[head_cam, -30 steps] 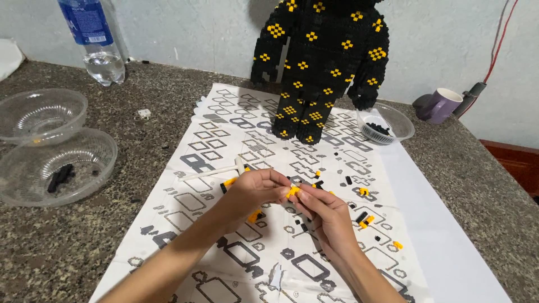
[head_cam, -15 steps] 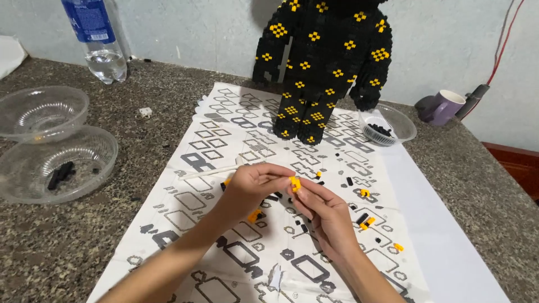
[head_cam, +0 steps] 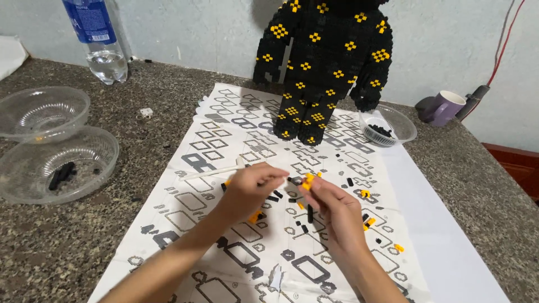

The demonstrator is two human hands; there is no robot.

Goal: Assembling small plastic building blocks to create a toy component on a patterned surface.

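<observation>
Both my hands meet above a large white instruction sheet [head_cam: 236,140] printed with block diagrams. My right hand [head_cam: 331,210] pinches a small yellow block piece [head_cam: 307,180] at its fingertips. My left hand [head_cam: 251,188] has its fingers closed, its tips close to the right hand; what it holds is hidden. Loose yellow blocks [head_cam: 366,193] and small black blocks [head_cam: 310,213] lie scattered on the sheet around my hands. A tall black block figure [head_cam: 325,62] with yellow diamond patterns stands at the sheet's far end.
Two clear plastic bowls [head_cam: 62,163] sit at the left, the nearer one holding black pieces. Another clear bowl [head_cam: 390,126] with black pieces stands right of the figure. A water bottle [head_cam: 98,39] is at the back left, a purple mug [head_cam: 443,106] at the back right.
My hands have lifted slightly and shifted right over the sheet, still working the yellow piece between the fingertips. The view has moved a little.
</observation>
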